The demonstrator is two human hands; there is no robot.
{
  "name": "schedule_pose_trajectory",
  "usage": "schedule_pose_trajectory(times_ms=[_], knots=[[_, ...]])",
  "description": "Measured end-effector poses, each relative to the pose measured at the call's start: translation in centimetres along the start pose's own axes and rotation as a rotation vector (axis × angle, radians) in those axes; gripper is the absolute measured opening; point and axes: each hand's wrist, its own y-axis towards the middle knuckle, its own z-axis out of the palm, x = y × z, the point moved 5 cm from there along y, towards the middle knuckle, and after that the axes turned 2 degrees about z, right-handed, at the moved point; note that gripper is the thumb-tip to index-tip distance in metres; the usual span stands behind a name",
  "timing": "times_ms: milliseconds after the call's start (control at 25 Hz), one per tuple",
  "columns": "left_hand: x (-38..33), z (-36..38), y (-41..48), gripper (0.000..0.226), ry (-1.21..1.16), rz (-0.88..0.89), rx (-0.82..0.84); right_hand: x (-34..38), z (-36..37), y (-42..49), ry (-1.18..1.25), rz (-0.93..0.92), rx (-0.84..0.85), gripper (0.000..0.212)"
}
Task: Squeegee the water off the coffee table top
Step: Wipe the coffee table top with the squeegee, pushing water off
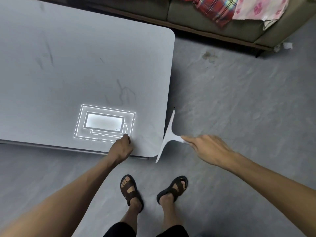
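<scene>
A grey concrete floor [230,93] runs under a low sofa [188,12] draped with a plaid cloth [215,7] and a pink cloth [259,7], and in front of it stands the pale grey desk [68,57], its top showing faint wet streaks [124,93] and the bright reflection of a ceiling light [104,123]. In the head view, the left hand [120,147] rests curled on the desk's near edge, fingers folded under and holding nothing that I can see. The right hand [206,148] grips the handle of a white squeegee [168,135], fingers wrapped loosely with the forefinger stretched along it; the blade hangs just past the desk's right edge, over the floor and near the rounded near corner. This looks like the end of a stroke, water carried off the side. The next pass would call for lifting the blade back onto the top, farther in, and setting it flat before drawing it across
</scene>
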Motion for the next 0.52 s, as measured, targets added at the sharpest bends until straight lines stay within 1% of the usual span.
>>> schedule_pose_trajectory(times_ms=[80,160,240,280,360,440,520], knots=[[1.9,-1.3,-0.3,0.01,-0.03,-0.079,-0.179,4.2,-0.2,2.1,-0.045,-0.19,-0.006,0.038],[4.9,-2.8,-0.6,0.011,-0.092,-0.158,-0.34,9.3,0.3,4.9,-0.058,-0.34,0.036,0.039],[9.0,-4.6,-1.1,0.009,-0.161,-0.257,-0.459,14.8,1.2,7.6,-0.083,-0.479,0.078,0.041],[11.1,-5.4,-1.4,0.008,-0.184,-0.303,-0.478,17.5,1.6,8.7,-0.106,-0.55,0.078,0.041],[14.8,-6.5,-1.7,0.01,-0.204,-0.35,-0.444,21.9,2.3,10.6,-0.143,-0.649,0.071,0.04],[17.0,-7.0,-1.8,0.014,-0.211,-0.348,-0.389,24.7,2.8,12.4,-0.151,-0.688,0.057,0.039],[18.2,-7.3,-1.6,0.017,-0.233,-0.334,-0.36,26.5,3.2,14.0,-0.134,-0.689,0.057,0.039]])
